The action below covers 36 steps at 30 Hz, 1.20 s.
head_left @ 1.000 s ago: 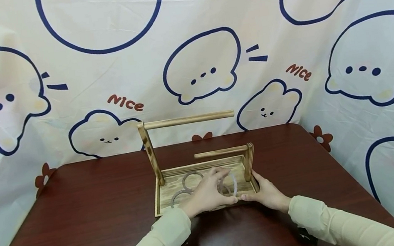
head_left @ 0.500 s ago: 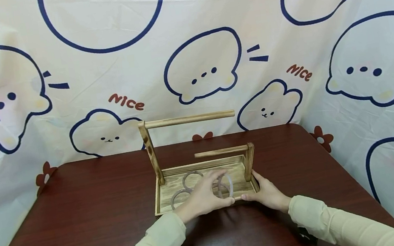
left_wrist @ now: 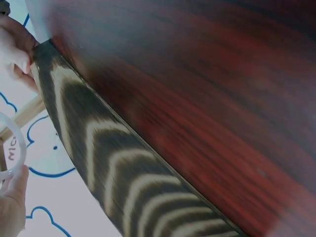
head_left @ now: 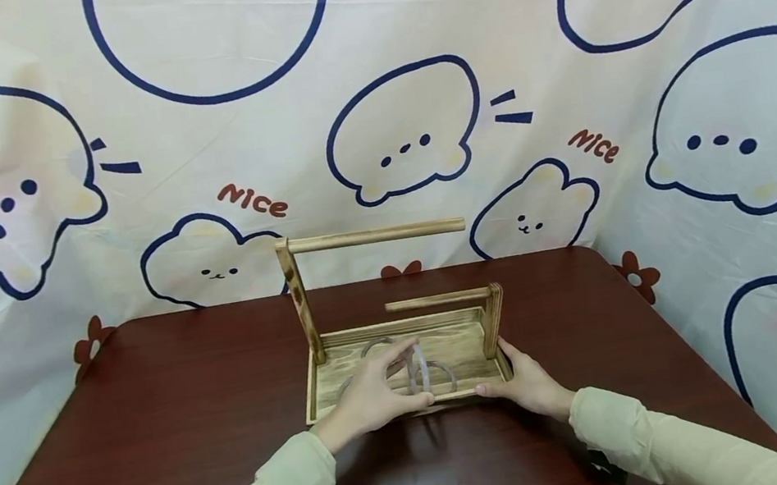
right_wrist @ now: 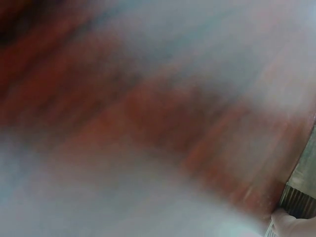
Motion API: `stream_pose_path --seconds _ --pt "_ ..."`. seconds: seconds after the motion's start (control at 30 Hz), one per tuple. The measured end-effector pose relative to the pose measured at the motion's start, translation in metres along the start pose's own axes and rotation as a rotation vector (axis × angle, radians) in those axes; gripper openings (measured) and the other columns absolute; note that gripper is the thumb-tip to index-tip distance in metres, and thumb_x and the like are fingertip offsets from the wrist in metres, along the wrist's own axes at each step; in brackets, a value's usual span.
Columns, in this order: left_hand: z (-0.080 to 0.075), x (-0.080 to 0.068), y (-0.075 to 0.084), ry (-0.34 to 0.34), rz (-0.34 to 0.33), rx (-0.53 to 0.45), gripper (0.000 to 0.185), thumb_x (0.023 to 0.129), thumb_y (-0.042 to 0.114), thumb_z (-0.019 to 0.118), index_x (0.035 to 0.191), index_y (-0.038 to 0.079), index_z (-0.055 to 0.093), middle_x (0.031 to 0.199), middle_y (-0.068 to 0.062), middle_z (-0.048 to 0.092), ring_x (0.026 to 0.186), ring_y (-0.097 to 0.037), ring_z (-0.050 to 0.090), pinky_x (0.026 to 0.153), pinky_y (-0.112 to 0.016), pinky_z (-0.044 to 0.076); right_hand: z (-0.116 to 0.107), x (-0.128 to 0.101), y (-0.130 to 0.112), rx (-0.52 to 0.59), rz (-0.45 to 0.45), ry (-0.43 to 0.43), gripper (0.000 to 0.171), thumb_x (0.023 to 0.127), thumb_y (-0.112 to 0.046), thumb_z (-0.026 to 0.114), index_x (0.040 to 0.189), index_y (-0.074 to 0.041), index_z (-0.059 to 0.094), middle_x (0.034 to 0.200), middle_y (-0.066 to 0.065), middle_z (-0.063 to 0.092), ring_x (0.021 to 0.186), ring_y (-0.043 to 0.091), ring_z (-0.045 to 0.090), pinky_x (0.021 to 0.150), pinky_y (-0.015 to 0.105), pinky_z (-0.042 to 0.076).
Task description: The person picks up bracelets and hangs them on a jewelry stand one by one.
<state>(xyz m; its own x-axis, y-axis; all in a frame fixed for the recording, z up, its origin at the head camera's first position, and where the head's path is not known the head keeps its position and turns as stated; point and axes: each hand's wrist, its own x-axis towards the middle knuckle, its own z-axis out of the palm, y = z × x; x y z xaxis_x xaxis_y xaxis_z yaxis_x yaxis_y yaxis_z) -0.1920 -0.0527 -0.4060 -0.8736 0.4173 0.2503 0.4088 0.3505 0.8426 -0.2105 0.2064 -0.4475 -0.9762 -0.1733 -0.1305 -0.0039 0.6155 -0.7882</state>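
Observation:
In the head view, my left hand [head_left: 369,398] pinches a translucent whitish bangle [head_left: 424,370] upright between thumb and fingers, over the tray of a wooden stand [head_left: 493,327]. The same bangle [left_wrist: 21,148] shows at the left edge of the left wrist view, above the fingertips. Several more bangles rest in the tray: one at the back [head_left: 376,342], one on the right [head_left: 450,371], another partly hidden behind my left hand. My right hand [head_left: 532,388] grips the tray's right end, its thumb at the front edge and its fingers along the side.
A tall post with a long bar [head_left: 373,235] rises from the stand's left end. A shorter post with a low bar [head_left: 437,299] stands at the right. Beneath lies a dark red-brown table [head_left: 197,418], with a cartoon-print cloth [head_left: 300,147] behind it.
My left hand has moved left across the tray with the bangle, uncovering the bangle lying on the right. My right hand has stayed on the tray's right end.

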Motion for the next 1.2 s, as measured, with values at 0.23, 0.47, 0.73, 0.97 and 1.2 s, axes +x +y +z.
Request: stream_pose_path --seconds 0.23,0.47,0.73,0.97,1.2 --pt "-0.012 -0.009 -0.006 0.017 -0.106 -0.002 0.078 0.068 0.024 0.081 0.137 0.017 0.045 0.129 -0.011 0.052 0.117 -0.029 0.053 0.092 -0.040 0.046 -0.001 0.000 0.001 0.002 0.002 -0.010 0.106 0.073 -0.039 0.075 0.147 -0.003 0.008 0.150 0.020 0.019 0.137 0.038 0.018 0.104 0.055 0.027" --pt "-0.026 -0.012 -0.008 0.072 -0.139 0.027 0.079 0.066 0.025 0.083 0.136 0.018 0.046 0.128 -0.013 0.054 0.116 -0.032 0.053 0.093 -0.043 0.045 -0.002 0.002 0.002 0.002 -0.014 -0.001 0.105 0.073 -0.038 0.075 0.148 -0.004 0.009 0.150 0.020 0.020 0.137 0.038 0.019 0.105 0.055 0.026" --pt "-0.043 -0.008 -0.016 0.093 -0.084 0.039 0.079 0.068 0.020 0.081 0.137 0.010 0.043 0.128 -0.017 0.054 0.118 -0.031 0.052 0.093 -0.041 0.044 -0.001 0.001 0.003 -0.006 -0.012 0.000 0.106 0.073 -0.040 0.076 0.147 -0.002 0.010 0.149 0.021 0.021 0.136 0.038 0.020 0.105 0.055 0.026" --pt "-0.054 -0.001 -0.020 0.111 -0.050 0.076 0.079 0.068 0.025 0.081 0.136 0.012 0.044 0.129 -0.015 0.053 0.119 -0.027 0.051 0.096 -0.038 0.042 0.000 0.002 0.005 -0.006 -0.016 0.004 0.106 0.072 -0.040 0.076 0.147 -0.002 0.011 0.149 0.021 0.022 0.136 0.038 0.020 0.105 0.054 0.026" --pt "-0.057 0.005 -0.023 0.114 -0.050 0.093 0.079 0.067 0.026 0.082 0.136 0.015 0.045 0.129 -0.014 0.054 0.118 -0.027 0.051 0.097 -0.039 0.042 -0.001 0.003 0.006 -0.005 -0.017 0.005 0.106 0.072 -0.039 0.076 0.147 -0.002 0.011 0.149 0.021 0.022 0.136 0.037 0.021 0.105 0.054 0.026"
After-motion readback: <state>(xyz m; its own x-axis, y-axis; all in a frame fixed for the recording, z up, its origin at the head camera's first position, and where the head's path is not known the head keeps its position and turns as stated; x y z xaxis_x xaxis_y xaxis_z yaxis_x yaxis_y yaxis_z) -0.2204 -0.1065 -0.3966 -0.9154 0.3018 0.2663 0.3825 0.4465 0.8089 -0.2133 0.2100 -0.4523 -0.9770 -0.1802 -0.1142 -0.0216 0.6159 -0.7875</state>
